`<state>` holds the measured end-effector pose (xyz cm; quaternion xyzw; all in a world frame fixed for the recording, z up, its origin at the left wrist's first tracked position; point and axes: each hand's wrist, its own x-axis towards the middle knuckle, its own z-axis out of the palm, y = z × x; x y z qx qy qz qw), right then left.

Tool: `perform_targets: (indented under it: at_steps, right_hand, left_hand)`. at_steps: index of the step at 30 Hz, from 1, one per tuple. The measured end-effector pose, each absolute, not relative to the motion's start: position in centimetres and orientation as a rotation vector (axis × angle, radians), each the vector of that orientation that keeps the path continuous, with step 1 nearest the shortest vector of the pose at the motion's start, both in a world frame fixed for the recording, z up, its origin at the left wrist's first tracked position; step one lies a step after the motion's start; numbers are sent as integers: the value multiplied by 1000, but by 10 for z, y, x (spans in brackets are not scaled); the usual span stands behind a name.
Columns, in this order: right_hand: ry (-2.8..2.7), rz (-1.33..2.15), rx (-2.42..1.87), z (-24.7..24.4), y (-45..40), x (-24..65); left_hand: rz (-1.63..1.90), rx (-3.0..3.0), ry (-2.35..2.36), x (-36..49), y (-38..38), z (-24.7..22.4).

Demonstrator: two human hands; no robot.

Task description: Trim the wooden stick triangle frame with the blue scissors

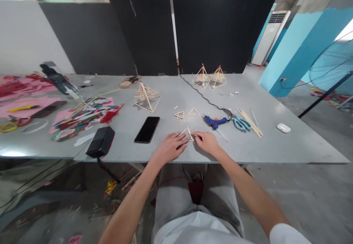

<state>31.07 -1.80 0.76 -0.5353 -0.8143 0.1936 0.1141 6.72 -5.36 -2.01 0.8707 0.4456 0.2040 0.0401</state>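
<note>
A small triangle of wooden sticks (189, 130) is on the grey table between my hands, partly covered by fingers. My left hand (171, 147) holds it from the left, fingertips and thumb on the sticks. From the other side, my right hand (206, 142) has its fingers bent, thumb and forefinger pinched at the right-hand stick. Just beyond lie a six-pointed stick star (180, 115) and another stick triangle (193, 112). A blue glue gun (215, 121) rests to the right of them, beside light-blue-handled scissors (241, 124).
Stick pyramids stand further back, one at left (147, 97) and two near the black panel (223, 34). A phone (147, 129) and a black box-shaped device (100, 142) lie left. Flat wooden strips (250, 122) and a white mouse (283, 128) are right. Colourful scraps (82, 117) cover the far left.
</note>
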Motion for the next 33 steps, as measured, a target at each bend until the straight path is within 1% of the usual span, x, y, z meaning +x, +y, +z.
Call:
perform_targets:
  at_steps: [10,33]
  right_hand:
    - [-2377,591,-1570,11,-22,311]
    - [-2370,568,-1550,9,-21,310]
  left_hand:
    - [686,2704,1321,67,-55,-21]
    - [661,2807,1351,67,-52,-25]
